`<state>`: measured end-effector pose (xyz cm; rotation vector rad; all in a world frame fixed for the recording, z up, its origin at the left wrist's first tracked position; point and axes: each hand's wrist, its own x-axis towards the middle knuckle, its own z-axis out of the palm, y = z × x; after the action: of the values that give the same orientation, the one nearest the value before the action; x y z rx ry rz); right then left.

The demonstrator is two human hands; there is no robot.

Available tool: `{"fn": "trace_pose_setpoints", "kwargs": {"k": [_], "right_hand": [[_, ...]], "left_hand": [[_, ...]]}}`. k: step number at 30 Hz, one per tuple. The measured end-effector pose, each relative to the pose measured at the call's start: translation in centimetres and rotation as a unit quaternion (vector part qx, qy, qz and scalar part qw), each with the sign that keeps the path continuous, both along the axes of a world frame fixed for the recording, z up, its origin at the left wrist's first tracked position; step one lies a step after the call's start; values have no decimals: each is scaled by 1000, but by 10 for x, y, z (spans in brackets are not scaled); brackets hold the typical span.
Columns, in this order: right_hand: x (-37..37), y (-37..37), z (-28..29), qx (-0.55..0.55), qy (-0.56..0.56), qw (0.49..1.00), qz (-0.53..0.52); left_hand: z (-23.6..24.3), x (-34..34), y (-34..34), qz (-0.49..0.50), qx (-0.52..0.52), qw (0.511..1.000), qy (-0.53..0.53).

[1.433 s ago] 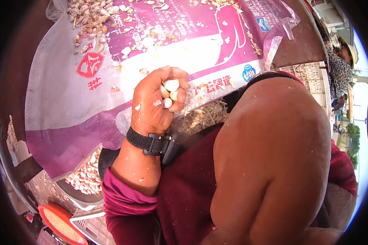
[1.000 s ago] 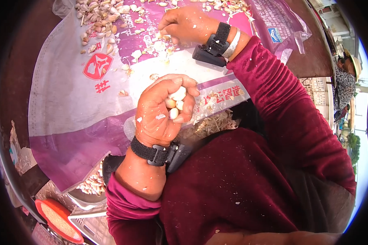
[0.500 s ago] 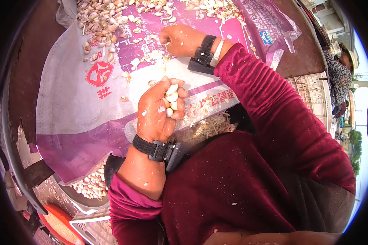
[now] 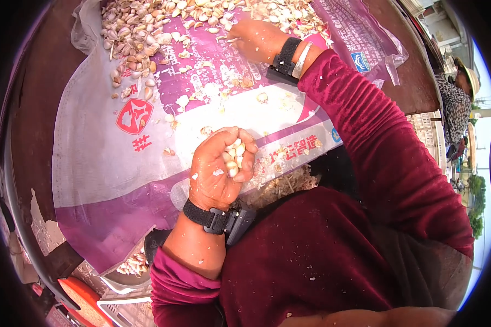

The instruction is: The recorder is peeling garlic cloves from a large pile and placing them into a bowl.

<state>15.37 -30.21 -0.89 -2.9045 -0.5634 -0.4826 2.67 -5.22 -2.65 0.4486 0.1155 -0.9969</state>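
The left hand (image 4: 215, 177) is palm up above the near edge of a purple and white sack (image 4: 93, 152), its fingers curled around a small cluster of pale garlic cloves (image 4: 233, 157) that look peeled. The right hand (image 4: 259, 42) is over the sack toward its far edge, fingers bent inward, just beside the near side of a heap of unpeeled cloves (image 4: 142, 32). Its fingertips are blurred, so I cannot tell whether they grip anything.

The heap spreads along the far edge of the sack, thickest toward the far left corner. Thin skins (image 4: 210, 90) lie scattered across the middle, and more peelings (image 4: 283, 185) are piled just beyond the near edge, by the person's lap. The sack covers part of a brown table (image 4: 35, 109).

The cloves should be light and firm, with smooth, rounded sides likely to slip once bare. They could bruise under a hard pinch, so a loose cup suits the cluster, while a single clove is best taken across its fat middle between thumb and forefinger. The dry skins look papery and easily torn.
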Motion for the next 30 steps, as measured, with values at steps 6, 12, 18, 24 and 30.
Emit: {"fn": "trace_pose_setpoints", "kwargs": {"k": [6, 12, 18, 24, 30], "right_hand": [[30, 13, 4, -173, 158, 969, -71], [15, -8, -1, 32, 145, 980, -136], [-55, 12, 31, 570, 366, 736, 0], [-144, 101, 117, 652, 450, 479, 379], [-152, 135, 125, 633, 315, 385, 593]], "left_hand": [[5, -2, -2, 15, 35, 999, -5], [9, -5, -1, 8, 65, 997, -38], [9, -6, 0, 8, 70, 997, -32], [6, -16, -2, 176, 105, 910, -360], [30, -7, 4, 42, 97, 994, -38]]}}
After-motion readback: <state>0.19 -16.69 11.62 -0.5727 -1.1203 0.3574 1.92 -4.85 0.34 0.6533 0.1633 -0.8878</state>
